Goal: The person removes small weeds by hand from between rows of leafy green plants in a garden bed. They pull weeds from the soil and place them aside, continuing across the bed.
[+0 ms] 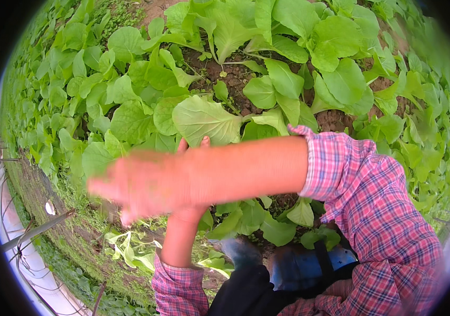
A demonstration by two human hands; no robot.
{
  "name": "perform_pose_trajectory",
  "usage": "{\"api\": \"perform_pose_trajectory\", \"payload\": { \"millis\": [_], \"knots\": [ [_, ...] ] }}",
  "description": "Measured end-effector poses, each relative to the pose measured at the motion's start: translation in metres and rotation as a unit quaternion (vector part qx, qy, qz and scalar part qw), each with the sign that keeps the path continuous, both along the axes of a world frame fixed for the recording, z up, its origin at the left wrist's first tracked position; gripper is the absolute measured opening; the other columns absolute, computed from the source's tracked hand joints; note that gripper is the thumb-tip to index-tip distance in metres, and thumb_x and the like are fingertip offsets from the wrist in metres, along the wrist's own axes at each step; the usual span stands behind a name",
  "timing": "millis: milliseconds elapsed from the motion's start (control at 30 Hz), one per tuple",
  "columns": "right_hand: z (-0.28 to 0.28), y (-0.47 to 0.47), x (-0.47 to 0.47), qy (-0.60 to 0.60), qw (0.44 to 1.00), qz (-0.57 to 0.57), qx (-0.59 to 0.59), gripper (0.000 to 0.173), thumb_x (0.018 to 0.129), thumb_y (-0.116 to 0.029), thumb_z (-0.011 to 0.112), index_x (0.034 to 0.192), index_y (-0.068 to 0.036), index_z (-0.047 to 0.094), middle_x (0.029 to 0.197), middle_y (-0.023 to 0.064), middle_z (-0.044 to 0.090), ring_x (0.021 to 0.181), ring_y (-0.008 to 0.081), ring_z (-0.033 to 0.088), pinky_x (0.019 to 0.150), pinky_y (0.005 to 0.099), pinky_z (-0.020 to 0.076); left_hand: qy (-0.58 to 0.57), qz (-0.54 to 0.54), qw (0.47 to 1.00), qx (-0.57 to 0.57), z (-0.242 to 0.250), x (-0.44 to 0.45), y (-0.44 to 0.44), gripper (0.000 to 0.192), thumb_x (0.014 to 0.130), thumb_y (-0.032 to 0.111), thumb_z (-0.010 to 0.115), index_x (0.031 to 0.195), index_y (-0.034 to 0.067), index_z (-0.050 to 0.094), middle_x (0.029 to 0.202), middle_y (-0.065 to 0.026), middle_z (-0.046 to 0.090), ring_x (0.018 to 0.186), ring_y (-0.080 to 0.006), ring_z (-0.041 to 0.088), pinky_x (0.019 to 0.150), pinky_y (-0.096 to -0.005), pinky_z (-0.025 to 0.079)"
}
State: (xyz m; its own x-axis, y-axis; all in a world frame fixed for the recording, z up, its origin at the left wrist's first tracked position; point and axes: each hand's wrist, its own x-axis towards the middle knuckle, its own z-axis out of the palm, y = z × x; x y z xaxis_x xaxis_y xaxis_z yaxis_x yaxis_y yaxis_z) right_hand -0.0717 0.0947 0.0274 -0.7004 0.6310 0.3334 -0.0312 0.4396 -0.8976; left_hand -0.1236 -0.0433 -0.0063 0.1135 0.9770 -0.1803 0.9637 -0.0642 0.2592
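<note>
My right hand (140, 187) is stretched across to the left, blurred by motion. Its fingers look partly spread, but the blur hides whether anything is in them. Beneath that forearm, my left hand (190, 213) reaches up from the bottom and is mostly covered. Two of its fingertips show at the lower edge of a pale green leaf (209, 120) with its veined underside up; whether they grip anything is hidden. Leafy green vegetable plants (264, 87) grow around both hands. Below the right hand, uprooted-looking pale greens (130, 251) lie on the ground.
Brown soil (234, 81) shows between the plants. A mossy strip (78, 241) runs along the bed's left side, with a thin stake (39, 231) slanting over it. White sheeting (37, 284) lies beyond. A blue item (300, 268) with a black strap is close to my body.
</note>
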Motion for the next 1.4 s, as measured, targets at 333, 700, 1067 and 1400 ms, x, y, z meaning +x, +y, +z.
{"api": "perform_pose_trajectory", "payload": {
  "millis": [333, 700, 1067, 1400],
  "knots": [
    [-0.109, 0.075, 0.087, -0.22, 0.937, -0.149, -0.226, 0.015, 0.087, -0.009, 0.052, 0.098, -0.002, 0.059, 0.084, 0.0059, 0.064, 0.072, 0.0128, 0.061, 0.064, 0.0278, 0.0495, -0.039, 0.0, 0.999, -0.005, 0.008, 0.006, 0.001, 0.061, 0.078, 0.025, 0.065, 0.131, 0.007, 0.043, 0.112, -0.0167, 0.053, 0.119, -0.0401, 0.039, 0.103, -0.0554, 0.021],
    [-0.123, 0.052, 0.102, -0.222, 0.819, 0.061, -0.526, 0.022, 0.089, -0.016, 0.045, 0.103, -0.005, 0.058, 0.076, 0.0022, 0.054, 0.067, 0.0133, 0.048, 0.062, 0.0281, 0.0454, -0.031, 0.004, 0.999, 0.012, 0.008, 0.007, -0.001, 0.061, 0.075, 0.027, 0.068, 0.129, 0.011, 0.046, 0.131, -0.015, 0.043, 0.128, -0.0337, 0.033, 0.1, -0.0592, 0.022],
    [-0.119, 0.046, 0.155, -0.282, 0.858, 0.233, -0.361, 0.027, 0.079, -0.01, 0.05, 0.101, -0.003, 0.064, 0.081, 0.0077, 0.067, 0.069, 0.0114, 0.061, 0.065, 0.0278, 0.0491, -0.052, -0.133, 0.989, -0.03, 0.037, 0.035, -0.004, 0.056, 0.07, 0.025, 0.071, 0.122, 0.012, 0.052, 0.138, -0.0092, 0.037, 0.131, -0.0281, 0.03, 0.103, -0.0589, 0.019],
    [-0.11, 0.035, 0.103, -0.571, 0.814, 0.104, 0.024, 0.052, 0.068, -0.038, 0.072, 0.11, -0.011, 0.058, 0.103, 0.0136, 0.063, 0.098, 0.0303, 0.06, 0.08, 0.0415, 0.0484, -0.021, -0.063, 0.997, -0.043, 0.029, 0.027, -0.008, 0.051, 0.07, 0.021, 0.071, 0.118, 0.011, 0.055, 0.134, -0.0159, 0.038, 0.128, -0.0321, 0.032, 0.102, -0.0524, 0.026]
  ]
}}
